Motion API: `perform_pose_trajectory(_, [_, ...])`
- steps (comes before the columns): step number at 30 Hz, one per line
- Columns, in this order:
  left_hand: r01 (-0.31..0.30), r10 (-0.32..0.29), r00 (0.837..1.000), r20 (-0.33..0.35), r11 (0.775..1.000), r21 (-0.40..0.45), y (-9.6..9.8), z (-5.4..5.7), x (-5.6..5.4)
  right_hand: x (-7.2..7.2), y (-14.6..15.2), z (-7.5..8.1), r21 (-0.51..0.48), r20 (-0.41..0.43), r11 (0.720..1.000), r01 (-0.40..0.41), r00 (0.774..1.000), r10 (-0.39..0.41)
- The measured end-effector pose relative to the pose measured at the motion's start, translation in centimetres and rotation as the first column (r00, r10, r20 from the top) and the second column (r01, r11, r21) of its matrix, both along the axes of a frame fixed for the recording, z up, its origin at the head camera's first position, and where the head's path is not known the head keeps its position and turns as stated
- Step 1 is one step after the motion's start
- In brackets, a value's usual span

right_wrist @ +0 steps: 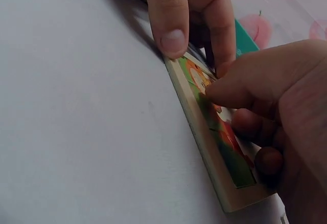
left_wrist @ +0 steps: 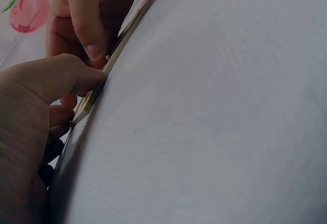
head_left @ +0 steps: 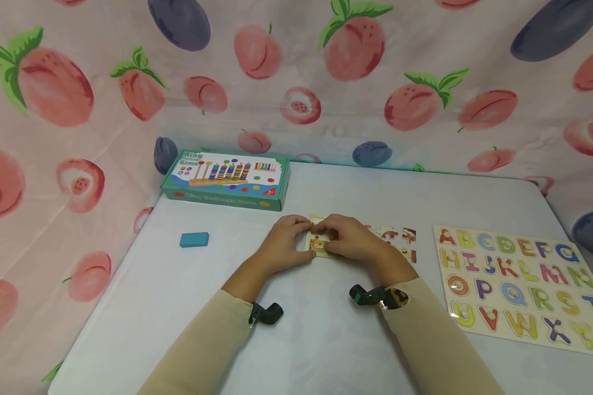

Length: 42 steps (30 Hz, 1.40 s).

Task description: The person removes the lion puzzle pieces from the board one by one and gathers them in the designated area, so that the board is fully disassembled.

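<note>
A small wooden jigsaw board (right_wrist: 205, 132) with a colourful picture and a pale rim lies flat on the white table. My left hand (head_left: 283, 244) holds it by its left end, the thumb on the near corner and the fingers around the far side. Over the picture, my right hand (head_left: 353, 238) has its fingers curled, with the thumb and fingertips pinching down at a jigsaw piece (right_wrist: 200, 78) within the frame. Most of that piece is hidden by the fingers. Loose jigsaw pieces (head_left: 409, 236) lie just right of the right hand, partly covered by it.
A green ring game box (head_left: 227, 178) lies at the back left. In front of it is a small blue block (head_left: 194, 240). On the right lies a wooden alphabet board (head_left: 504, 333) with coloured letters. Fruit-printed cloth (head_left: 346, 109) hangs behind the table.
</note>
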State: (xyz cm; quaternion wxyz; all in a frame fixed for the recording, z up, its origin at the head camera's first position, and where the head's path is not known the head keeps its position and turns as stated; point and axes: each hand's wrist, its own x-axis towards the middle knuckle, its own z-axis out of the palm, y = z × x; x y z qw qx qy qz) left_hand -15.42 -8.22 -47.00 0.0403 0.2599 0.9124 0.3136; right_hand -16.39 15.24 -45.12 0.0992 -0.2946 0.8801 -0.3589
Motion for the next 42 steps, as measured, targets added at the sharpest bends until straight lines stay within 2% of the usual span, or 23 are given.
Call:
perform_pose_trajectory(9, [-0.009,0.010,1.000,0.024,1.000,-0.013,0.0,0.0,0.3,0.4,-0.2,-0.3,0.047,0.009,0.999,0.008,1.000,-0.009])
perform_pose_trajectory(25, [-0.001,0.002,1.000,0.026,1.000,-0.021,0.1,-0.1,0.2,0.9,-0.4,0.0,0.045,0.047,0.998,0.052,0.997,-0.055])
perform_pose_trajectory(35, [0.011,-0.011,1.000,0.002,1.000,-0.006,0.0,0.1,-0.1,1.3,-0.9,-0.1,0.000,0.068,0.994,0.108,0.992,-0.108])
perform_pose_trajectory(42, [0.012,-0.012,1.000,-0.009,1.000,0.009,-0.1,0.0,-0.2,1.2,-1.1,-0.2,-0.058,0.088,0.992,0.109,0.991,-0.104])
